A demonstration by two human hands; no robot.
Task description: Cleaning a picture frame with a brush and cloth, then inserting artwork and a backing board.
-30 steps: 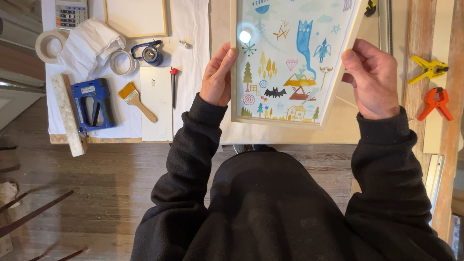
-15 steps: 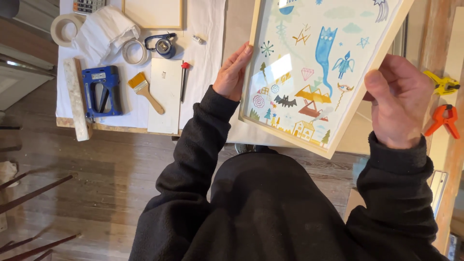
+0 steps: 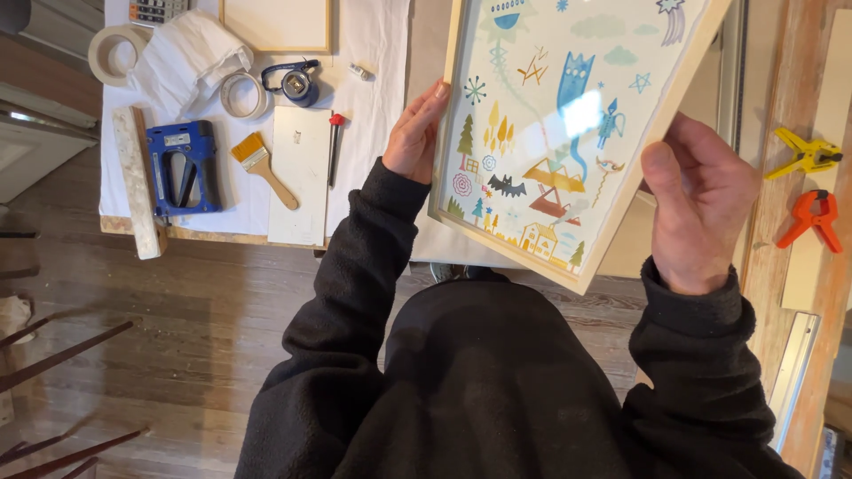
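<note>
I hold a framed picture (image 3: 568,124) up in front of my chest, tilted clockwise. It has a pale wooden frame and a glazed print of small colourful drawings: a blue creature, trees, a bat, a little house. Light glares off the glass near its middle. My left hand (image 3: 415,135) grips the frame's left edge, fingers against the side. My right hand (image 3: 701,204) clasps the right edge, thumb on the front of the wood. Both sleeves are black fleece.
A white-covered worktable (image 3: 373,53) carries a blue staple gun (image 3: 183,168), a paintbrush (image 3: 263,165), tape rolls (image 3: 114,49), a tape measure (image 3: 296,83), a red-capped tool (image 3: 334,146), folded cloth (image 3: 188,55) and a small empty frame (image 3: 277,25). Yellow (image 3: 806,153) and orange (image 3: 815,218) spring clamps lie at right.
The framed picture has come closer and tilted further clockwise, with the glare sliding across the glass. Both hands kept their grip on its edges.
</note>
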